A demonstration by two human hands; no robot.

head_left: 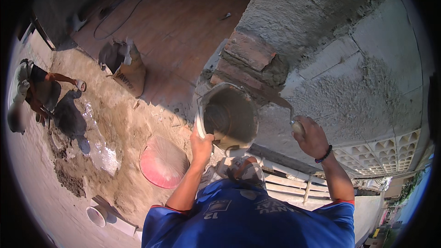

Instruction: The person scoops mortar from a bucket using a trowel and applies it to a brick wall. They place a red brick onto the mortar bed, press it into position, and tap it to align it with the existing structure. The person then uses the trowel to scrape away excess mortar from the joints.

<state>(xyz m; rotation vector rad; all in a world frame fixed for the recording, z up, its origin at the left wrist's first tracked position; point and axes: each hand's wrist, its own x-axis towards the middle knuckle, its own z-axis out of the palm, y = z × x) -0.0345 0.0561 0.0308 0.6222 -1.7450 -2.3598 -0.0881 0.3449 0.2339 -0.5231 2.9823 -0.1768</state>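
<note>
At the far left of the frame, another person is bending over a patch of wet mortar spread on the ground. A torn cement sack is standing in the upper left, and a pink basin is lying on the sand in the lower middle, with 1 small white pot sitting near the bottom left. In the centre, the left hand is gripping the rim of a grey bucket, fingers wrapped tight around its edge, holding it just beside the wall. To the right, the right hand is closing firmly around the handle of a trowel, whose blade is pressing against the plastered wall below some exposed bricks.
</note>
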